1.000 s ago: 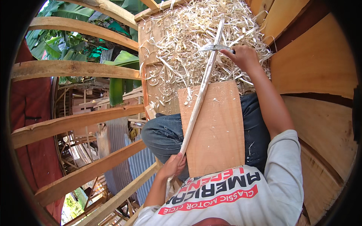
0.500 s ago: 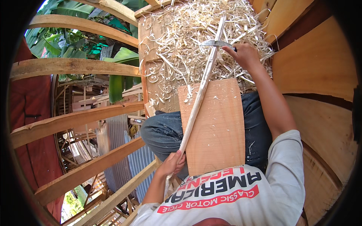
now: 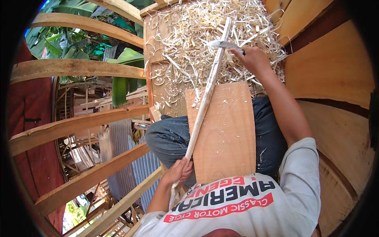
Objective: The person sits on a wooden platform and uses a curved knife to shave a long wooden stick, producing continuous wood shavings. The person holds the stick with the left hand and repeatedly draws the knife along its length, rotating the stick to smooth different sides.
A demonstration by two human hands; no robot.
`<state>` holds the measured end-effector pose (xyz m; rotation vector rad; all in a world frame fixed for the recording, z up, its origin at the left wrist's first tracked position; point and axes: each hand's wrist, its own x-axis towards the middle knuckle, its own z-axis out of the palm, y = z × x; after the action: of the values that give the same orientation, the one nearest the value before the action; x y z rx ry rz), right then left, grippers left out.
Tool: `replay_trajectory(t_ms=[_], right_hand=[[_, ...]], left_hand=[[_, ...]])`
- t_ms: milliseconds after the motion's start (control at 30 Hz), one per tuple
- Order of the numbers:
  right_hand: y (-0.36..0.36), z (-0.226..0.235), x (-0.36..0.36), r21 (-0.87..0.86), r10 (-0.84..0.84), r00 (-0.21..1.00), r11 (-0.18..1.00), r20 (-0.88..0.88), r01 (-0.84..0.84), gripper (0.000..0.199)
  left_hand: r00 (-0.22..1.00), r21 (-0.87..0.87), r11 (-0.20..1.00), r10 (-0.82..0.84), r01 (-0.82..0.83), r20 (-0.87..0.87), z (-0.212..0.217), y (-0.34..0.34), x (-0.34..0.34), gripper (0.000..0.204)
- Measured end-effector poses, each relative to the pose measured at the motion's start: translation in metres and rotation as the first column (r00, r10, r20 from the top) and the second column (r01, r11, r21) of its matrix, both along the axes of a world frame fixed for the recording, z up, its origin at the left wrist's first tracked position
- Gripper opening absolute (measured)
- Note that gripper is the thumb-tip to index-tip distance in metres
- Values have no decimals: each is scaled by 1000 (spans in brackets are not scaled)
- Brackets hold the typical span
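Note:
My left hand (image 3: 180,170) is closed around the near end of a long pale wooden stick (image 3: 208,93). From there the stick slants away over a flat wooden board (image 3: 227,134) lying across my lap. In my right hand (image 3: 256,60) is a knife with a curved grey blade (image 3: 222,44); my fingers hide most of its handle. The blade lies crosswise against the stick near its far end. Beneath that far end spreads a thick heap of curly wood shavings (image 3: 189,35), and small chips dot the board.
Shavings cover much of the wooden floor (image 3: 157,47) ahead of my crossed legs (image 3: 169,138). On the left, spaced wooden slats (image 3: 83,70) form an open railing, with corrugated metal sheets (image 3: 122,138) and leaves beyond. Curved wooden panels (image 3: 331,71) line the right side.
The stick's far end has shifted slightly nearer and to the left. My right hand and the knife have moved a little left with it; both hands keep their hold.

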<state>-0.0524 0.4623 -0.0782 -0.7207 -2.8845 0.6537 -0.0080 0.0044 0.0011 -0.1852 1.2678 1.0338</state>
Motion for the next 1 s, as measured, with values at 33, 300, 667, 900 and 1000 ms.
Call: replay_trajectory(t_ms=[33,300,667,900,1000], right_hand=[[-8,3,0,-15,121,993,993,-1,-121,74],[-5,7,10,-43,89,996,995,11,-89,76],[18,40,33,-896,-15,1000,444,13,18,39],[19,50,49,-988,230,968,139,99,68,28],[33,35,45,-962,-38,999,269,32,41,26]], left_hand=[[1000,11,1000,4,-5,8,-2,-5,1,55],[1000,6,1000,-30,30,-8,2,-4,4,55],[998,-2,1000,-11,11,-67,1,3,4,55],[999,-7,1000,-25,25,-26,4,2,-2,52],[999,-19,1000,-25,24,-33,2,0,0,54]])
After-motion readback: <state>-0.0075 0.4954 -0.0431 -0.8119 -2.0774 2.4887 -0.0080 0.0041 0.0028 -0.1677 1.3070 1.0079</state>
